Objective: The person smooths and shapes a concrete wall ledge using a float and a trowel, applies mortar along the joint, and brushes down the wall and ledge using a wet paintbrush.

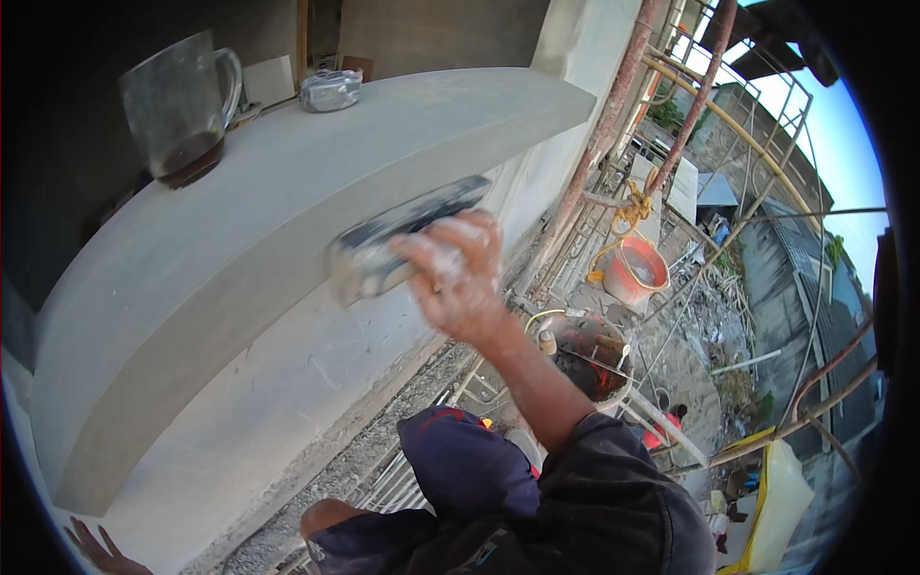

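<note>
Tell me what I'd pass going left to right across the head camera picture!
Clear glass mug with a little dark liquid → right hand gripping a flat trowel-like tool → reddish bucket → pale sheet-like thing with a yellow edge.

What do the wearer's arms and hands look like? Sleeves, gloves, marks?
Right hand: ungloved, whitish smears on the fingers; no watch or band visible on the wrist. Right forearm: bare, running up into a loose, dark, short sleeve. Left hand: only partly in view at the lower left edge, no glove visible; its sleeve isn't discernible.
</note>
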